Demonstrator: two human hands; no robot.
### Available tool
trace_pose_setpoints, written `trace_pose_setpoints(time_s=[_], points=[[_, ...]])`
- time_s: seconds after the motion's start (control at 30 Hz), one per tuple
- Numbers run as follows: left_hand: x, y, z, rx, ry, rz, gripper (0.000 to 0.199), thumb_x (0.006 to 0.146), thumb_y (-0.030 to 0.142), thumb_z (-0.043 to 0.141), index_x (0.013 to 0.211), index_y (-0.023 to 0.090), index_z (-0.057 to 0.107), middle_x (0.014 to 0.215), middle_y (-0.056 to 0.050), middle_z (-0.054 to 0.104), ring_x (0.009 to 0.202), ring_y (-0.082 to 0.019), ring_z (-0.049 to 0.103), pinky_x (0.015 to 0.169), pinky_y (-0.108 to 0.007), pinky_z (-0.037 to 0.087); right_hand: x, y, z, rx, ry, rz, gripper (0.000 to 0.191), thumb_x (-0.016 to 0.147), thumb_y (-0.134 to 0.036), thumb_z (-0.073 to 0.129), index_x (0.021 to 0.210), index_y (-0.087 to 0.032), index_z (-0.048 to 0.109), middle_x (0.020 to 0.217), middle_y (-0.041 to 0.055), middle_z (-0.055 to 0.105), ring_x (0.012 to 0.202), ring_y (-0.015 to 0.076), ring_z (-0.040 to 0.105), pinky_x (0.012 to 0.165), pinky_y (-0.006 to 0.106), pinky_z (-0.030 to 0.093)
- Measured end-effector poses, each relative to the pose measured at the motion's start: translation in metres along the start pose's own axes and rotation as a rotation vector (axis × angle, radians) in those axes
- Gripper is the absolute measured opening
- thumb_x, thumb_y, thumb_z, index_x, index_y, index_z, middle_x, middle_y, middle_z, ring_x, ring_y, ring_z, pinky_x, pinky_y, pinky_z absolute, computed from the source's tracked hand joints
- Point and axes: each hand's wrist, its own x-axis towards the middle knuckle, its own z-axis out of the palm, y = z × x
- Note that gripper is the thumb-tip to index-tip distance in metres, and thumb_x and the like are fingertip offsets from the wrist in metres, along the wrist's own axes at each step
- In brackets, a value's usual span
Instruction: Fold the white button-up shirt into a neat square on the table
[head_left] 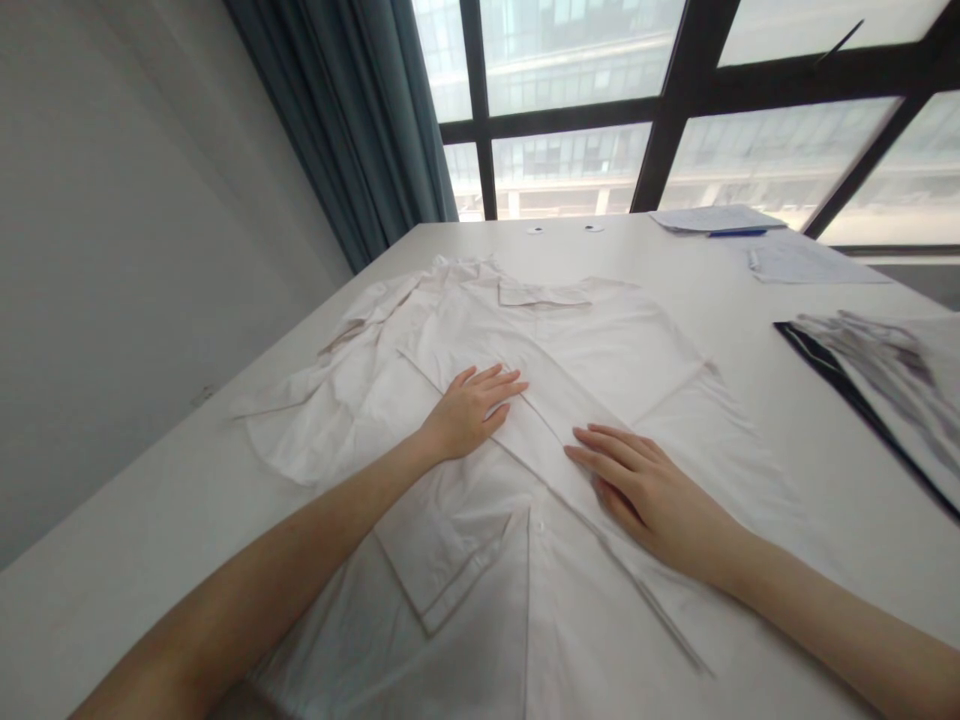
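Note:
A white shirt [607, 350] lies spread over the table, its collar [544, 294] toward the far side. A sleeve runs diagonally across the shirt's middle, and a squared fabric edge shows near the front. My left hand [476, 408] rests palm down on this sleeve with its fingers stretched out. Lower and to the right, my right hand [645, 490] also lies on the sleeve, fingers extended and close together. Neither hand grips the cloth. At the left, the fabric is bunched in loose creases.
The white table [757, 400] borders a grey wall [150, 250] on the left. A clear plastic bag [900, 380] with a black edge lies at right. Papers [817, 258] and a blue pen [736, 233] are at the back right. Beyond stand a dark curtain [367, 110] and windows.

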Motion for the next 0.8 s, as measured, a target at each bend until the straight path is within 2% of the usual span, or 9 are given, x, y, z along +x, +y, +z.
trace_pose_setpoints(time_s=[0.2, 0.4, 0.53, 0.67, 0.8], points=[[0.0, 0.002, 0.0, 0.029, -0.001, -0.01, 0.048, 0.097, 0.024, 0.037, 0.143, 0.027, 0.049, 0.153, -0.002, 0.044, 0.146, -0.02, 0.033, 0.119, -0.048, 0.023, 0.002, -0.005, -0.005, -0.035, -0.064, -0.091, 0.045, 0.096, -0.018, 0.043, 0.14, -0.012, 0.052, 0.147, 0.0139, 0.051, 0.136, 0.0283, 0.046, 0.108, 0.051, 0.042], [0.0, 0.001, 0.0, 0.024, -0.006, -0.013, 0.047, 0.097, 0.024, 0.038, 0.143, 0.027, 0.049, 0.153, -0.002, 0.044, 0.146, -0.021, 0.032, 0.119, -0.049, 0.022, 0.002, -0.006, -0.009, 0.044, -0.076, -0.12, 0.049, 0.092, -0.017, 0.048, 0.14, -0.016, 0.053, 0.146, 0.0131, 0.052, 0.136, 0.026, 0.046, 0.11, 0.049, 0.04], [0.0, 0.002, -0.001, 0.025, 0.0, -0.028, 0.047, 0.096, 0.024, 0.04, 0.142, 0.027, 0.05, 0.154, -0.002, 0.043, 0.147, -0.023, 0.029, 0.119, -0.05, 0.022, 0.002, -0.006, -0.01, 0.11, -0.046, -0.115, 0.05, 0.091, -0.016, 0.049, 0.14, -0.021, 0.053, 0.143, 0.0108, 0.056, 0.134, 0.0243, 0.049, 0.109, 0.046, 0.042], [0.0, 0.003, -0.001, 0.026, 0.003, -0.051, 0.047, 0.096, 0.024, 0.041, 0.142, 0.028, 0.05, 0.154, -0.001, 0.043, 0.147, -0.024, 0.029, 0.119, -0.051, 0.022, 0.002, -0.006, -0.012, 0.158, -0.02, -0.107, 0.044, 0.094, -0.017, 0.048, 0.136, -0.023, 0.056, 0.138, 0.0097, 0.06, 0.131, 0.0225, 0.052, 0.107, 0.044, 0.044], [0.0, 0.005, -0.002, 0.036, -0.003, -0.071, 0.046, 0.096, 0.024, 0.043, 0.142, 0.027, 0.05, 0.155, -0.003, 0.041, 0.147, -0.025, 0.028, 0.119, -0.05, 0.021, 0.001, -0.003, -0.01, 0.128, 0.069, -0.002, 0.039, 0.095, -0.014, 0.042, 0.13, -0.022, 0.059, 0.139, 0.0111, 0.059, 0.128, 0.0226, 0.053, 0.105, 0.044, 0.044]])
